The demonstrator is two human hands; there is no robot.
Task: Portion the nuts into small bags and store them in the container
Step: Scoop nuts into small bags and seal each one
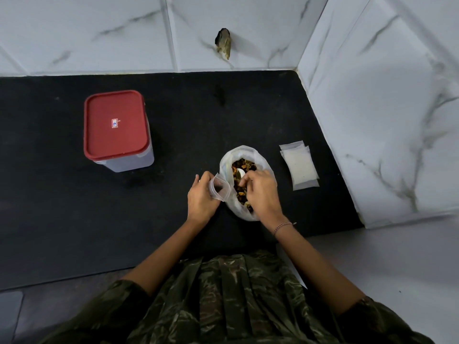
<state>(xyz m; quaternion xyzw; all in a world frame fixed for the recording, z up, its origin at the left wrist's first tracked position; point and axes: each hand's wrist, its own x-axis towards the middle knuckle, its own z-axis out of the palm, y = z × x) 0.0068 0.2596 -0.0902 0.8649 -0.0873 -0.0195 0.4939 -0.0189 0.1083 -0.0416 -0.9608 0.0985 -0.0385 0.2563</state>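
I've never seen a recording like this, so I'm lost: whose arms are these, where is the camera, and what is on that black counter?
There is no machine here: a person works with bare hands, and the one picture comes from a camera worn on their head, looking down. On the black counter stand a clear plastic box with a red lid, closed, a stack of small empty clear bags, and a large white plastic bag of mixed nuts. The left hand holds one small clear plastic bag open. The right hand reaches into the large bag and seems to grip a pale spoon.
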